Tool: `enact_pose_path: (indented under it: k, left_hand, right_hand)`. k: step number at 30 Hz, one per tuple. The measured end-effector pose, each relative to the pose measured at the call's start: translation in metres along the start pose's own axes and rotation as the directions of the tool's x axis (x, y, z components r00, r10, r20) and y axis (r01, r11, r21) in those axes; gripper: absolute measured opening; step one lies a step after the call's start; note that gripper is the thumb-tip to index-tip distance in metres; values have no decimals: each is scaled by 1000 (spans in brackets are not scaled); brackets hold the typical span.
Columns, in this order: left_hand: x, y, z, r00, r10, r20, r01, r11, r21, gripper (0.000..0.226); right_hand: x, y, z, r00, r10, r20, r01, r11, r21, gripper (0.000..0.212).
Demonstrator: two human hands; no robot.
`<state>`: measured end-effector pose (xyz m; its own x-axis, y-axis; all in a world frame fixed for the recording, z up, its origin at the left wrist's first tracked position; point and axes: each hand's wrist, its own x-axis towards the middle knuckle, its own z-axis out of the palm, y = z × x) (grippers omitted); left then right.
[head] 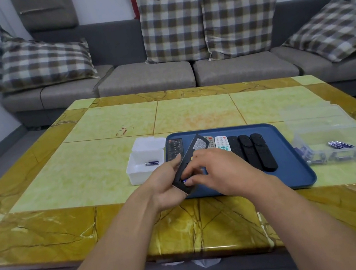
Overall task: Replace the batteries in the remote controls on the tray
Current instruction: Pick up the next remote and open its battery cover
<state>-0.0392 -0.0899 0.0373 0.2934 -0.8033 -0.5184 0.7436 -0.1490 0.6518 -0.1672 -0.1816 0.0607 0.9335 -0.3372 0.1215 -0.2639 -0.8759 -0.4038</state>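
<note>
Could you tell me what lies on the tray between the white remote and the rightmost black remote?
Two black remotes lie between the white remote and rightmost black remote, in the head view.

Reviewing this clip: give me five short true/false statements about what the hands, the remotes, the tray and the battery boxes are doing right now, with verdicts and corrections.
1. The left hand grips a black remote control turned back-side up. True.
2. The right hand rests flat on the yellow marble-patterned table. False: its fingertips pinch a small blue battery at the remote's lower end.
3. The blue plastic tray holds no remotes. False: several lie on it in a row.
4. The white open-lidded box holds one battery. True.
5. The clear plastic box with batteries sits left of the tray. False: it sits on its right.
</note>
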Motion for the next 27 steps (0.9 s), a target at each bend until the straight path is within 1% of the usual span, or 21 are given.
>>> enact_pose_path:
  k: [2, 4, 6, 8, 10, 11, 12, 13, 14, 15, 16, 17, 19, 22, 25, 27]
  left_hand:
    - [-1, -1, 2, 1000, -9, 1, 9, 1000, -11, 44]
    - [-2, -3, 4, 1000, -12, 17, 12, 1000, 0, 43]
    - [-3, -5, 7, 999, 4, 38, -6, 999, 40, 37]
    - [-3, -8, 10, 999, 39, 30, -41, 996, 84, 33]
    - [-1, -10, 13, 997, 75, -13, -74, 993, 90, 32]
    - [2, -11, 14, 993, 105, -53, -99, 990, 103, 35]
    - [5, -11, 13, 984, 148, -102, -135, 983, 127, 38]
    - [9, -13, 14, 970, 195, -146, -172, 973, 154, 39]
    - [11, -13, 13, 956, 236, -176, -206, 963, 176, 38]
    - [14, -15, 14, 946, 265, -188, -230, 955, 189, 37]
    - [15, -15, 14, 938, 286, -193, -250, 949, 193, 36]
    - [16, -15, 13, 933, 303, -192, -266, 944, 196, 36]
    - [17, -16, 14, 926, 328, -186, -290, 935, 206, 36]
    - [19, -16, 17, 911, 361, -199, -325, 926, 192, 34]
    - [20, -15, 18, 890, 397, -224, -362, 915, 179, 36]
    - [21, -13, 18, 871, 425, -247, -390, 903, 178, 38]
  right_hand:
    - [2, 1, 3, 1000, -9, -9, 9, 999, 46, 13]
    - [4, 3, 7, 998, -33, -49, 38, 993, 111, 9]
    - [6, 3, 11, 995, -24, -94, 40, 984, 175, 5]
    - [8, 2, 13, 985, 58, -163, 0, 942, 335, 5]
    - [10, 2, 11, 948, 218, -231, -59, 836, 546, 7]
    - [9, 2, 9, 919, 316, -234, -89, 746, 660, 11]
    - [10, 3, 6, 886, 415, -207, -102, 610, 786, 16]
    - [9, 7, 4, 848, 509, -150, -91, 419, 904, 21]
    - [11, 9, 1, 807, 586, -71, -64, 206, 976, 25]
    - [10, 13, -3, 764, 646, 14, -34, 18, 999, 25]
    - [10, 17, -5, 730, 677, 97, -15, -126, 992, 22]
    - [11, 21, -6, 708, 685, 172, -9, -236, 972, 18]
    - [11, 25, -6, 681, 666, 304, 0, -415, 910, 14]
    - [12, 26, -5, 642, 619, 453, 46, -620, 783, 25]
    - [15, 26, -1, 639, 541, 547, 72, -750, 658, 21]
    - [17, 26, 3, 647, 514, 563, 59, -770, 635, 25]
